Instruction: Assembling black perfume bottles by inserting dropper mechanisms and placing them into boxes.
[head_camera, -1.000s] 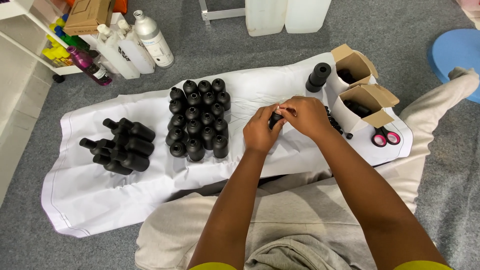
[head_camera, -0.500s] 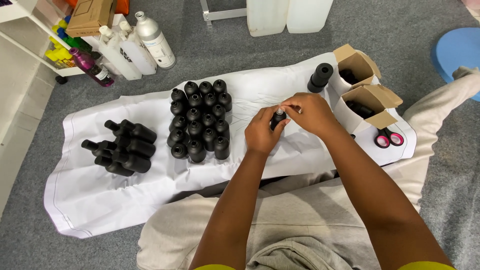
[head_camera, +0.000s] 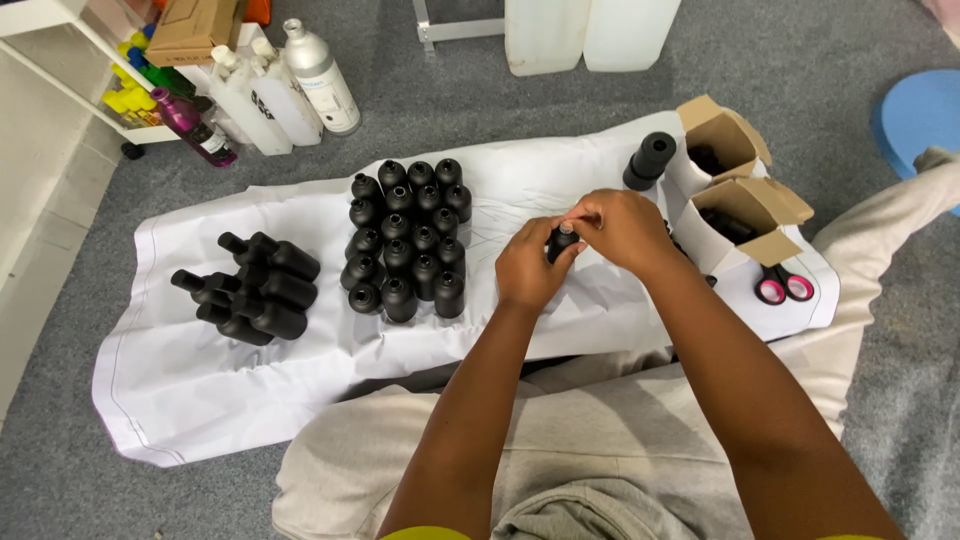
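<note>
My left hand (head_camera: 528, 265) grips a small black bottle (head_camera: 560, 243) over the white sheet (head_camera: 200, 390). My right hand (head_camera: 622, 228) pinches the bottle's top from the right; the piece under its fingertips is mostly hidden. Left of my hands stand several upright black bottles (head_camera: 405, 240) in a tight block. Further left, several more black bottles (head_camera: 255, 290) lie on their sides in a pile.
Two open cardboard boxes (head_camera: 745, 205) with dark parts inside sit at the right, a stack of black caps (head_camera: 650, 160) beside them. Pink-handled scissors (head_camera: 780, 287) lie near my right leg. White and coloured bottles (head_camera: 290, 85) stand at the back left by a shelf. Grey carpet surrounds the sheet.
Both hands stay together on the small bottle. The right fingers have shifted slightly on its top.
</note>
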